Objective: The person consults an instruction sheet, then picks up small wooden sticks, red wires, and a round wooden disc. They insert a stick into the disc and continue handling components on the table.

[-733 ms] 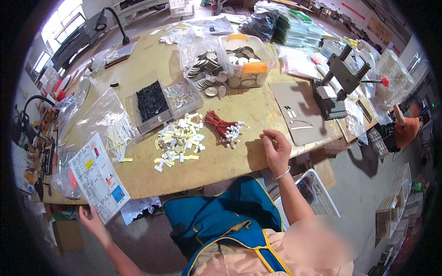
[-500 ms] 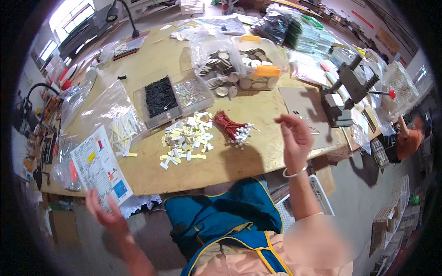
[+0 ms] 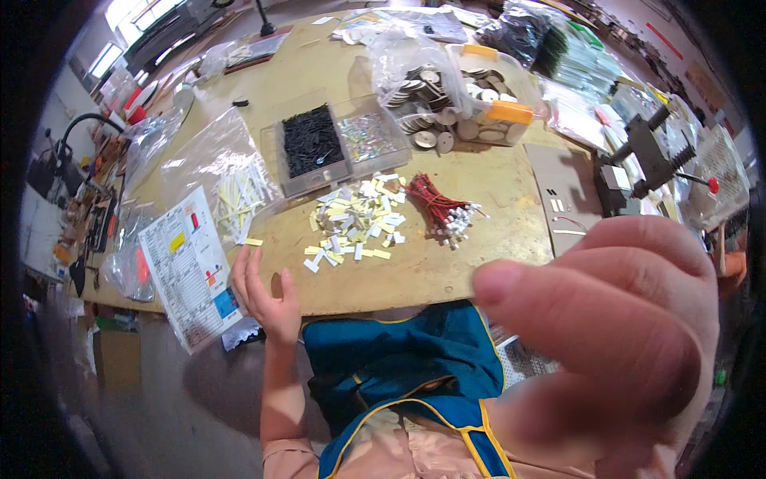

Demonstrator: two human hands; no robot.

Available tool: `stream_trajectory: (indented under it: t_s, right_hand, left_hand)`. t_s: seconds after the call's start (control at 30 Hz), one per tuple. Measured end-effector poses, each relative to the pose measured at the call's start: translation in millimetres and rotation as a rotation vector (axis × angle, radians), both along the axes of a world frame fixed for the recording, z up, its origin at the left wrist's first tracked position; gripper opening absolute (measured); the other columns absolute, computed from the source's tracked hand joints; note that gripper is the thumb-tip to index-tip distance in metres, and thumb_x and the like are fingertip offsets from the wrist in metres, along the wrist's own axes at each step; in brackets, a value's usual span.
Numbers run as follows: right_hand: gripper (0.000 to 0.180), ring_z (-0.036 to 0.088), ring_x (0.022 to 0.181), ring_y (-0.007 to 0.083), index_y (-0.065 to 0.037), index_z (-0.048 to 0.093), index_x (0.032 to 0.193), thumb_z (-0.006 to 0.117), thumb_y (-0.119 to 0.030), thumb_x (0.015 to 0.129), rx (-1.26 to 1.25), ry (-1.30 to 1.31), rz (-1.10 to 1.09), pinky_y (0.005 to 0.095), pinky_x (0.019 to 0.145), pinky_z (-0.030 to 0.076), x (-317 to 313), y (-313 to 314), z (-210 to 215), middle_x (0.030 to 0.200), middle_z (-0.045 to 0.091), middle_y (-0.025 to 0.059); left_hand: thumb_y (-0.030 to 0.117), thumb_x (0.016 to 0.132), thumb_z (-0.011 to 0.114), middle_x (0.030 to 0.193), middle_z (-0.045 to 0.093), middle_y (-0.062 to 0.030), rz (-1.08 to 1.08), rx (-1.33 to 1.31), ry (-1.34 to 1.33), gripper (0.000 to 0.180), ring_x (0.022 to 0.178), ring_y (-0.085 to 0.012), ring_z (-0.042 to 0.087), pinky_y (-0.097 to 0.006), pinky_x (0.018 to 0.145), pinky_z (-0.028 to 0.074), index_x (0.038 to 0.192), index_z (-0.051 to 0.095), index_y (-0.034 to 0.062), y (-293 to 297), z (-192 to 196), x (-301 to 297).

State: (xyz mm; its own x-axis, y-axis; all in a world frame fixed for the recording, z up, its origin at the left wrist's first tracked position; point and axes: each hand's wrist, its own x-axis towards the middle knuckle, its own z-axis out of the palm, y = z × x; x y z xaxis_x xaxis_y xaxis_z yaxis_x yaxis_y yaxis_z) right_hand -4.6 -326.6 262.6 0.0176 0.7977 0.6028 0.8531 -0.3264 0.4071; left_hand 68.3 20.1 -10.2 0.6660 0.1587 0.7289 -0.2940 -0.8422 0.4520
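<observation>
My left hand (image 3: 267, 299) is open at the table's front edge, fingers apart and nothing in it. It is nearest to a printed sheet (image 3: 187, 271) with coloured pictures, which overhangs the edge. My right hand (image 3: 614, 319) looms large and partly blurred close to the camera, its fingers curled with one tip pointing left; no object shows in it. Farther in lie a loose pile of white and yellow tags (image 3: 359, 219) and a bundle of red wires (image 3: 435, 199) with white connectors. Behind the tags, a clear compartment box (image 3: 291, 190) holds small black pieces and glittery bits.
A clear tub (image 3: 523, 76) with orange latches holds round discs, beside a plastic bag (image 3: 383, 60) of discs. At right stands a dark hand press (image 3: 666, 160) with a red-knobbed lever, by a grey board (image 3: 546, 172). A plastic bag (image 3: 215, 156) with strips lies at left.
My right hand has risen from over the table to close before the camera. My left hand has moved right and forward to the table edge. The view has shifted slightly.
</observation>
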Motion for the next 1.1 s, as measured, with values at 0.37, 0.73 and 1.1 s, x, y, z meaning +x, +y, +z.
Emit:
stream_trajectory:
  t_s: [0.37,0.73,1.1]
  right_hand:
    - [0.025,0.058,0.068,0.0237,-0.012,0.034,0.118,0.016,-0.026,0.106,0.034,-0.063,0.095,0.0391,0.065,0.052,2,-7,0,0.094,0.062,0.0169]
    - [0.013,0.069,0.080,0.0204,-0.001,0.070,0.103,0.063,-0.004,0.092,0.699,0.582,-0.541,0.0292,0.072,0.054,249,-90,-102,0.094,0.071,0.0127]
    - [0.027,0.070,0.085,0.0210,0.000,0.075,0.101,0.077,-0.009,0.075,0.510,1.162,-0.807,0.0322,0.080,0.055,351,-142,-178,0.094,0.075,0.0127]
  left_hand:
    - [0.002,0.079,0.069,0.134,0.053,-0.0184,0.020,0.010,0.094,0.052,0.126,-0.0360,0.049,-0.044,0.109,0.038,0.130,0.056,-0.0021,3,0,-2]
    - [0.004,0.082,0.067,0.133,0.054,-0.0175,-0.002,0.039,0.085,0.047,0.124,-0.0366,0.050,-0.047,0.108,0.037,0.128,0.056,-0.0023,-2,0,-1]
    - [0.002,0.080,0.067,0.131,0.055,-0.0173,0.016,0.056,0.090,0.047,0.122,-0.0366,0.051,-0.047,0.107,0.037,0.126,0.056,-0.0020,-3,-3,3]
